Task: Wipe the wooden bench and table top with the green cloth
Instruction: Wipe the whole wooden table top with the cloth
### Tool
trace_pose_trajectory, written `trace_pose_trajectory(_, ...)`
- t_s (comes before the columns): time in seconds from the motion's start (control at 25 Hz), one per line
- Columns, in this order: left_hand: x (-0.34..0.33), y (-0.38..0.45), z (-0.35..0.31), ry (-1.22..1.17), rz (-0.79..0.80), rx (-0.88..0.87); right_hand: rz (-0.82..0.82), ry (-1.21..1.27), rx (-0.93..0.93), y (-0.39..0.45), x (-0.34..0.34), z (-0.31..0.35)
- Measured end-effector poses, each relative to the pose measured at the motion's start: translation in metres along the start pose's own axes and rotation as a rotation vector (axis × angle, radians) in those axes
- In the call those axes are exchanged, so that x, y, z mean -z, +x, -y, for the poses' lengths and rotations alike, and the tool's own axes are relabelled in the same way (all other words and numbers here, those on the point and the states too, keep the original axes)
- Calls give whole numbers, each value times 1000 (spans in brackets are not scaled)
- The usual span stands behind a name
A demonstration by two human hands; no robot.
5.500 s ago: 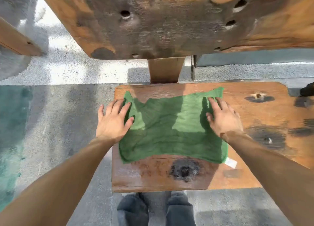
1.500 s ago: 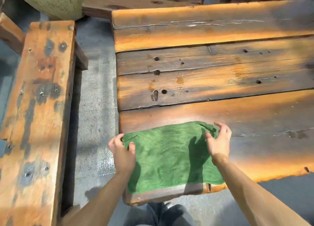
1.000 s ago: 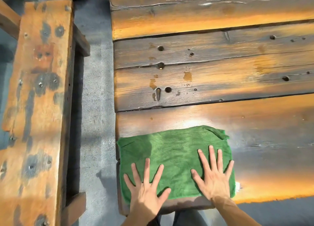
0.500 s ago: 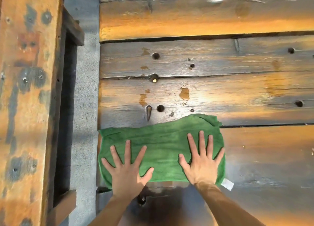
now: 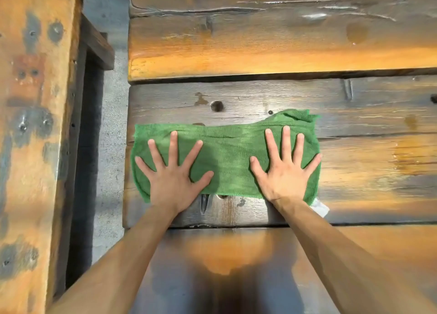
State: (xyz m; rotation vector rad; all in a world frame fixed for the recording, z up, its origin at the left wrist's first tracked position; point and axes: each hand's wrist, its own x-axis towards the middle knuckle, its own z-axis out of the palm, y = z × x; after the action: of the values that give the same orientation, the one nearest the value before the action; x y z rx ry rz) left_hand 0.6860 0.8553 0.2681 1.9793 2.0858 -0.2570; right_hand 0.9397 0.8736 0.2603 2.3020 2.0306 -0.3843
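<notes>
- Grip: both hands flat, fingers straight and spread, palms pressing down on the green cloth (image 5: 227, 157); nothing pinched or curled round. Left hand (image 5: 173, 179) on cloth's left part, right hand (image 5: 285, 174) on its right part.
- Cloth lies spread on the table top (image 5: 354, 153), near its left end, across the middle plank; white tag (image 5: 320, 207) pokes out at near right corner.
- Handling, my read: light, soft, limp terry-type fabric; no stiffness, bunches easily (far right corner already rumpled). Prob. grips rough wood, so needs even downward pressure to slide w/o folding.
- Where to hold: flat palms toward each end, as now; keeps it stretched.
- Long axis runs left-right, parallel w/ planks; short axis points away from the person.
- Wooden bench (image 5: 30, 148) stands left of the table, across a gap of grey floor (image 5: 111, 172).
</notes>
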Motion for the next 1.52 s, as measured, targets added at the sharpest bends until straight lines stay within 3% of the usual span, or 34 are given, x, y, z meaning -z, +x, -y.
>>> trace_pose_trajectory(0.24,33,135,-5,53,-96,30,-39,-11,-22,138,28,21)
trace_pose_trajectory(0.48,73,253,1,-40,-71,12,-50,-9,-1,253,48,44)
trace_pose_trajectory(1.04,132,458,-7,-53,-128,-9,-69,-50,21,450,82,68)
trace_pose_trajectory(1.28,137,466,-9,-43,-90,-29,-53,-44,28,446,82,70)
trace_pose_trajectory(1.52,108,378,-7,-24,-81,-34,-63,-22,63,363,65,56)
